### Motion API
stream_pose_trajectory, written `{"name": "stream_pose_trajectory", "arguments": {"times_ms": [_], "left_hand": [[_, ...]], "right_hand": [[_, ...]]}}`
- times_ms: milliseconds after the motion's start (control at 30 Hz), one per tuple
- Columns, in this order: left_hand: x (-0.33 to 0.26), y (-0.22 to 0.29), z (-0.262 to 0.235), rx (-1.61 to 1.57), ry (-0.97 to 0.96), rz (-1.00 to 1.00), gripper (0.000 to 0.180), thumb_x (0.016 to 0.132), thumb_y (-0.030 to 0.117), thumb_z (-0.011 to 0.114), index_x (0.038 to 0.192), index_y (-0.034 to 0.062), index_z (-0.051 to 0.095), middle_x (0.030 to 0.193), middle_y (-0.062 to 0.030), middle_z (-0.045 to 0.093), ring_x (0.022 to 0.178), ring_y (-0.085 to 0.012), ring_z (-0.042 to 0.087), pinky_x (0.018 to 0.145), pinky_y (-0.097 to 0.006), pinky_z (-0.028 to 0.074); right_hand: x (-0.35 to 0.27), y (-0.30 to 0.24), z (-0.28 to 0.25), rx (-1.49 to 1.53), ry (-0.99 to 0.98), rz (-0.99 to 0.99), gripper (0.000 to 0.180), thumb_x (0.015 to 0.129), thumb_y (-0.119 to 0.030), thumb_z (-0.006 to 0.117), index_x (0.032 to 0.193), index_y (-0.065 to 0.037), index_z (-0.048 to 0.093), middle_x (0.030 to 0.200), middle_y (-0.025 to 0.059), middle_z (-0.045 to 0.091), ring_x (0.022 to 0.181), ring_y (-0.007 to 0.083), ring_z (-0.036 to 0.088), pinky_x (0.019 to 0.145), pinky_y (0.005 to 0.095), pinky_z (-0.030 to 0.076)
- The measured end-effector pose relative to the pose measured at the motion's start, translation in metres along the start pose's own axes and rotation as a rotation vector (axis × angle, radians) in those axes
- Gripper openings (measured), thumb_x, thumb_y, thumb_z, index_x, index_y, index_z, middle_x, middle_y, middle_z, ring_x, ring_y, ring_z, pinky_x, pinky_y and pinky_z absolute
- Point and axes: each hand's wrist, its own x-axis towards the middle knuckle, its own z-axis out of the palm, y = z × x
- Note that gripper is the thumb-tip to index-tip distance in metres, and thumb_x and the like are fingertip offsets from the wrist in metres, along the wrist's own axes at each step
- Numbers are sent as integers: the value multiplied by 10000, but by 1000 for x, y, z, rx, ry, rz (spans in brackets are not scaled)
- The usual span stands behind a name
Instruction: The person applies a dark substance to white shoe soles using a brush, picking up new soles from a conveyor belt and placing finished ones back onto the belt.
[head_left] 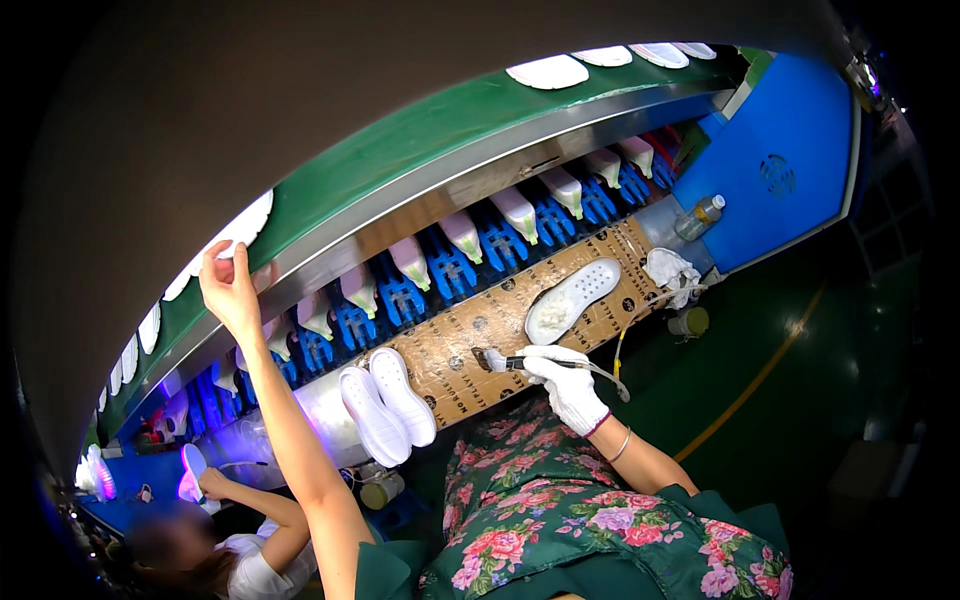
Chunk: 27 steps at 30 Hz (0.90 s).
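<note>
My left hand (230,290), bare, reaches up to the green conveyor belt, its fingers closed at the near edge of a white shoe sole (245,225). In a white glove, my right hand (567,388) grips a brush (508,363) with a dark handle and pale bristles, held over the brown-papered bench. To its upper right lies a white sole (572,300), hollow side up, with small holes and whitish matter inside. Two more white soles (388,405) rest side by side at the bench's front edge, left of the brush.
Pinkish shoe lasts (463,236) line a row of blue holders (448,265) behind the bench. More soles (548,72) ride the belt (420,130). A bottle (700,218), white cloth (672,275) and hose (620,350) are at right. A co-worker (265,555) holds a sole at lower left.
</note>
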Motion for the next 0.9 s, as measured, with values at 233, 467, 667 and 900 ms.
{"name": "stream_pose_trajectory", "arguments": {"times_ms": [233,467,667,900], "left_hand": [[-23,85,55,-78,-98,425,298,965,191,692,1236,78,748,968,-98,628,939,-232,588,877,-358,478],[-5,198,222,-34,-559,726,592,991,123,515,1572,115,405,1501,-127,500,1332,-348,475,1102,-512,375],[20,249,321,159,-662,682,779,888,-49,446,1626,147,292,1607,-117,390,1425,-368,413,1099,-610,374],[35,248,335,255,-585,731,789,885,-47,455,1627,168,297,1626,-87,379,1448,-366,393,1105,-606,374]], "right_hand": [[-2,-1,-3,6,67,-20,193,900,-35,738,1082,28,749,905,73,736,744,121,638,679,252,504],[-11,-5,-8,53,129,-63,190,903,-15,724,1086,29,752,921,74,748,755,128,664,678,251,517],[-17,-18,-27,109,250,-73,187,894,-2,729,1078,33,738,970,119,764,808,163,717,708,267,566],[-10,-30,-40,114,274,-51,184,890,-2,737,1071,29,738,975,115,763,808,166,718,709,264,570]]}}
